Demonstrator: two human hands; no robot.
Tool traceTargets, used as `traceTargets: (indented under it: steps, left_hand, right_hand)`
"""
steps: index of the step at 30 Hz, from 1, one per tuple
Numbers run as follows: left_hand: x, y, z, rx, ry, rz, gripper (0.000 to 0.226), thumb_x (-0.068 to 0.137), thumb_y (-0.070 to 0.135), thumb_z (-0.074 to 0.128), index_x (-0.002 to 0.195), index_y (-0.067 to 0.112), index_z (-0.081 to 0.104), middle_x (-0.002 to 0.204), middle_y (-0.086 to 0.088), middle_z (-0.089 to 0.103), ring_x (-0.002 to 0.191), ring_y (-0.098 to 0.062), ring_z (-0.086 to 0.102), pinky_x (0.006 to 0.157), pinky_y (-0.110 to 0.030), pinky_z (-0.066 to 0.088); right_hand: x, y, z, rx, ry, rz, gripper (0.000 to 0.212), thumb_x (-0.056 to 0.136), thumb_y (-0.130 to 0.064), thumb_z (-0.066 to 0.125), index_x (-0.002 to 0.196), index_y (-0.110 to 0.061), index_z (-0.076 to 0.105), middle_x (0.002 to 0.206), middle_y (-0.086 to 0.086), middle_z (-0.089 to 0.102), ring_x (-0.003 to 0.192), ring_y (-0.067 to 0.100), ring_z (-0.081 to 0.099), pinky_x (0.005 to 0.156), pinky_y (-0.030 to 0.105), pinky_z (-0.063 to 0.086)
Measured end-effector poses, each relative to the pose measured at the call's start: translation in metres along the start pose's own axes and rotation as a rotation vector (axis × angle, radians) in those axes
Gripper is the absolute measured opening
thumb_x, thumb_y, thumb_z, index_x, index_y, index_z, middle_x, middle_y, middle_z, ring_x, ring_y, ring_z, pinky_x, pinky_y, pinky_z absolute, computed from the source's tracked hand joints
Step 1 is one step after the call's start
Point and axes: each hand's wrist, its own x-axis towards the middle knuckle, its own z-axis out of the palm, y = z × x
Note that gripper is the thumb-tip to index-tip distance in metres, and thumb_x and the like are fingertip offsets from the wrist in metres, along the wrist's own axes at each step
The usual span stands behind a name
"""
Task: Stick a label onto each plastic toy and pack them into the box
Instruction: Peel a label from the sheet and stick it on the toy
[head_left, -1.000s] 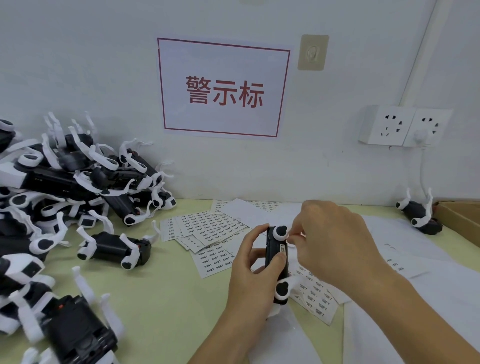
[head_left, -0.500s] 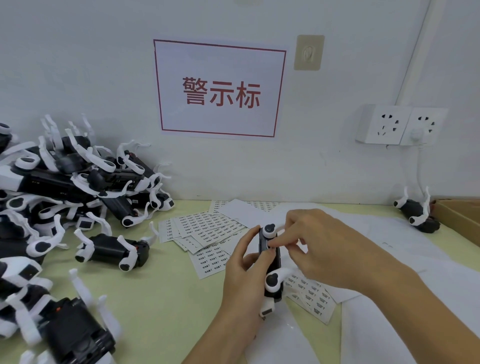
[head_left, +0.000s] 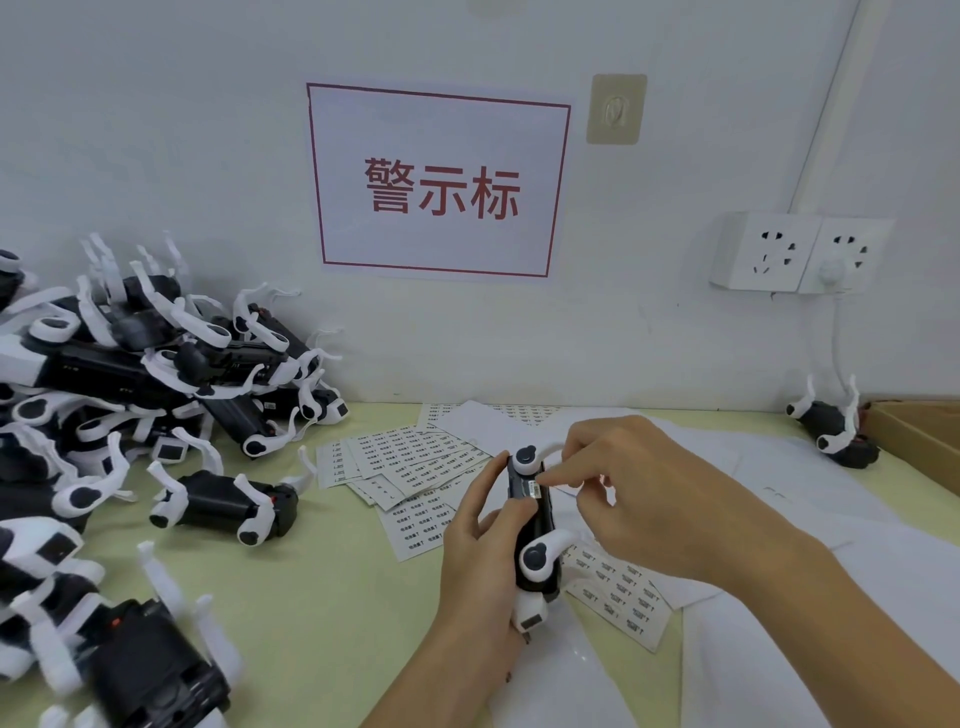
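One black-and-white plastic toy (head_left: 530, 525), held upright above the pale green counter (head_left: 322, 597). Left hand (head_left: 475, 551) curled round its body; right hand (head_left: 618, 488) pinched a small white label (head_left: 535, 484) against its upper side. Risk: label creasing or landing crooked if fingers slipped. Brown cardboard box (head_left: 914, 441) stood well apart, far right.

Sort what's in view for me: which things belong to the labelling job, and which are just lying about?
Job:
- toy in hand, gripped by left hand
- label under right hand
- label sheets
- pile of toys
- lone toy beside cardboard box

Lying about:
- wall sign
- wall sockets
- adhesive hook
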Motion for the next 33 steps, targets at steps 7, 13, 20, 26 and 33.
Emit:
traceTargets:
  steps: [7,13,20,26,33]
  left_hand:
    - [0.0,0.0,-0.001,-0.042,-0.011,0.007,0.043,0.079,0.017,0.07,0.11,0.047,0.07,0.104,-0.018,0.073,0.071,-0.03,0.065,0.065,-0.038,0.055]
    - [-0.004,0.002,0.0,0.029,-0.041,0.037,0.034,0.086,0.026,0.075,0.112,0.047,0.069,0.102,-0.01,0.076,0.087,-0.034,0.074,0.083,-0.054,0.059]
    - [-0.005,0.0,0.001,0.097,-0.074,0.074,0.039,0.08,0.025,0.072,0.112,0.049,0.068,0.099,-0.008,0.076,0.086,-0.031,0.075,0.077,-0.047,0.061]
    - [-0.006,0.003,0.0,0.095,-0.126,0.071,0.043,0.073,0.025,0.065,0.11,0.049,0.069,0.095,-0.011,0.075,0.07,-0.024,0.068,0.063,-0.037,0.056]
    - [-0.005,0.004,-0.002,0.097,-0.146,0.054,0.042,0.073,0.028,0.074,0.111,0.045,0.07,0.105,-0.008,0.076,0.092,-0.03,0.074,0.087,-0.051,0.058]
  right_hand:
    - [-0.002,0.0,0.0,0.054,-0.034,-0.007,0.046,0.08,-0.008,0.044,0.096,-0.035,0.076,0.086,-0.015,0.051,0.086,0.002,0.049,0.059,0.022,0.041]
    - [0.006,0.005,0.005,0.168,0.354,0.083,0.034,0.085,-0.006,0.053,0.092,-0.03,0.076,0.086,-0.016,0.052,0.082,0.006,0.054,0.069,0.027,0.046]
    - [0.007,0.007,0.015,0.377,0.034,0.323,0.041,0.095,-0.052,0.039,0.13,-0.042,0.056,0.129,-0.014,0.055,0.122,0.007,0.049,0.1,0.027,0.041]
    - [0.008,0.011,0.019,0.556,-0.027,0.307,0.026,0.102,-0.039,0.04,0.106,-0.032,0.066,0.101,-0.007,0.065,0.098,0.002,0.055,0.082,0.019,0.045]
    - [0.008,0.005,0.013,0.508,0.007,0.24,0.055,0.077,-0.063,0.035,0.098,-0.024,0.067,0.098,0.007,0.068,0.097,0.031,0.061,0.09,0.051,0.05]
